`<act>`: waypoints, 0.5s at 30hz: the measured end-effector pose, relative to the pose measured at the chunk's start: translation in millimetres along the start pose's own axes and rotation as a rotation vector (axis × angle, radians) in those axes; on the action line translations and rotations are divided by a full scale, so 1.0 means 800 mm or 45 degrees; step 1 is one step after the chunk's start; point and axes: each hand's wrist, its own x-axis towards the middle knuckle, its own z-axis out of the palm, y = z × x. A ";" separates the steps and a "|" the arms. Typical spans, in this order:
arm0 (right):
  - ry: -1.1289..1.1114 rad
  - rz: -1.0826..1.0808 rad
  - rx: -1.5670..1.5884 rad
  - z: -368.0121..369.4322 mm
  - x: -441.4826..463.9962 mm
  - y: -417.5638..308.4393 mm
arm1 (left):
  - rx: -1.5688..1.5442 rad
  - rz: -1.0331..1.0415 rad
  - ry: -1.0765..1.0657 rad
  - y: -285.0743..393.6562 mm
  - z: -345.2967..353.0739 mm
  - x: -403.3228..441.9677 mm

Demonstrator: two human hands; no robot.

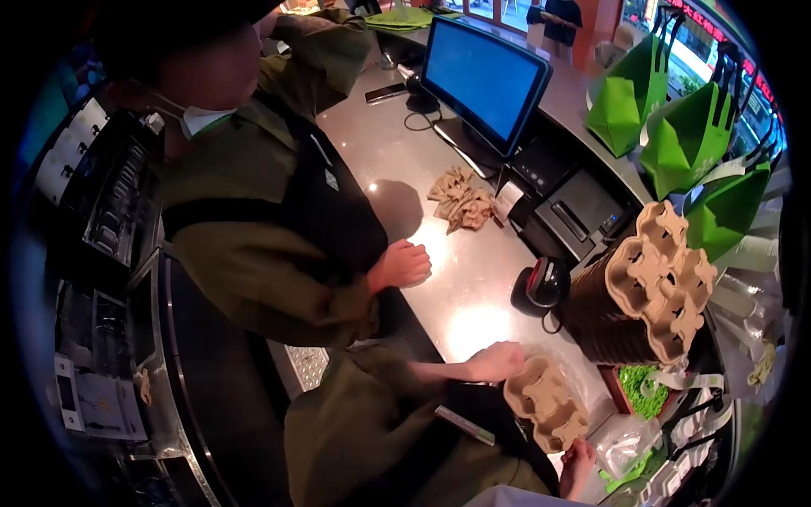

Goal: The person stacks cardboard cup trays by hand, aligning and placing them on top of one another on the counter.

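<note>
A brown moulded-pulp cup carrier [545, 401] lies on the counter close in front of my body. My left hand [497, 362] is closed at its upper left corner, and whatever those fingers hold, if anything, is hidden. At the carrier's lower right end, the fingers of my right hand [578, 465] curl round its edge. Clear plastic film [568, 367] shows just behind the carrier. A tall stack of the same cup carriers [655, 291] stands farther back on the right.
To my left stands a co-worker, whose closed hand [401, 264] is over the counter edge. Crumpled brown paper [460, 200], a black scanner [541, 286], a printer [579, 215] and a monitor [484, 80] stand beyond. Green bags [693, 139] line the ledge. A green-filled tray [642, 390] sits right.
</note>
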 end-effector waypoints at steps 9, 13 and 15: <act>0.183 -0.157 0.032 -0.007 -0.031 0.007 | -0.264 0.242 -0.050 0.037 -0.011 -0.032; 0.102 -0.025 0.061 0.005 -0.034 0.016 | 0.010 0.180 0.110 0.046 -0.005 -0.045; 0.215 -0.132 -0.047 0.009 -0.033 0.014 | 0.075 0.252 0.089 0.044 -0.005 -0.040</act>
